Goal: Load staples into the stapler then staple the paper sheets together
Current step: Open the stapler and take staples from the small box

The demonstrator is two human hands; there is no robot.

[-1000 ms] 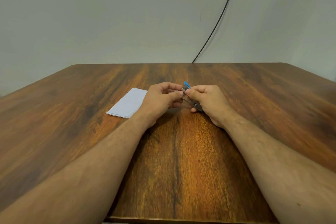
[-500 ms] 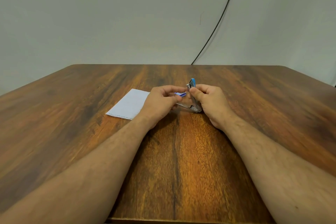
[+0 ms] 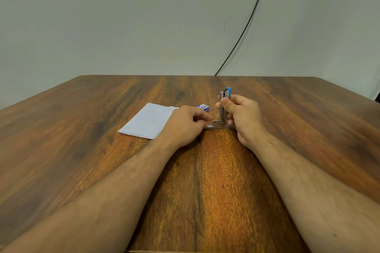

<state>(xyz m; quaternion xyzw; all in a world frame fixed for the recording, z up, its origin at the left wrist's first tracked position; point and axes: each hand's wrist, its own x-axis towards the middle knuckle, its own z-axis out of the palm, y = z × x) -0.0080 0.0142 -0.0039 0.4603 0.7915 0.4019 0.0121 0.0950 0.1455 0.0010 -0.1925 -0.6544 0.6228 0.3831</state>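
A: Two hands working: right hand (image 3: 241, 117) clamping the stapler (image 3: 223, 109), its top swung upright; left hand (image 3: 186, 123) pinching the flat base rail.

B: Paper sheets (image 3: 149, 120) lying at nine o'clock, staple box (image 3: 203, 107) at eleven. Risk: top snapping shut if the grip is loosening.

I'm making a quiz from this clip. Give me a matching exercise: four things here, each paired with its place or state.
Things:
1. stapler
2. paper
3. staple box
4. cable

Places or states:
A. flat on the table, left of the left hand
B. hinged open, top upright in the right hand
C. running down the wall
D. on the table beyond the left hand

Pairs: 1-B, 2-A, 3-D, 4-C
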